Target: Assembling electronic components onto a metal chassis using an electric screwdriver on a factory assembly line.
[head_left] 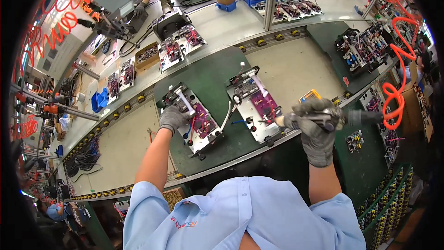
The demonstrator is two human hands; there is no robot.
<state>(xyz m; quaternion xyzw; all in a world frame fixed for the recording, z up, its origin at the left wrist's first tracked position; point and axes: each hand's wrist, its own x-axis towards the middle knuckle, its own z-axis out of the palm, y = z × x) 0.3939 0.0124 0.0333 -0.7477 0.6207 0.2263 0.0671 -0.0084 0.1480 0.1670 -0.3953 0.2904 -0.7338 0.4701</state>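
My gloved right hand [318, 127] is wrapped round a dark air screwdriver [358, 117], which lies nearly level with its nose to the left. That nose is over the lower right corner of the right circuit board unit [259, 107]; whether it touches a screw I cannot tell. My gloved left hand [173, 118], fingers curled, grips the left edge of a second circuit board unit [200, 119]. Both units have a purple board on a silver metal plate with a white ribbon cable, and lie on a green pallet [217, 156]. A white cable [226, 119] runs between them.
A red coiled hose [394, 92] hangs at the right, leading to the screwdriver. Beyond the roller conveyor rail [261, 42], more units [171, 52] stand on a bench with a blue bin [99, 100]. Another pallet holds stacked boards [363, 46]. Black cables [83, 157] lie at the left.
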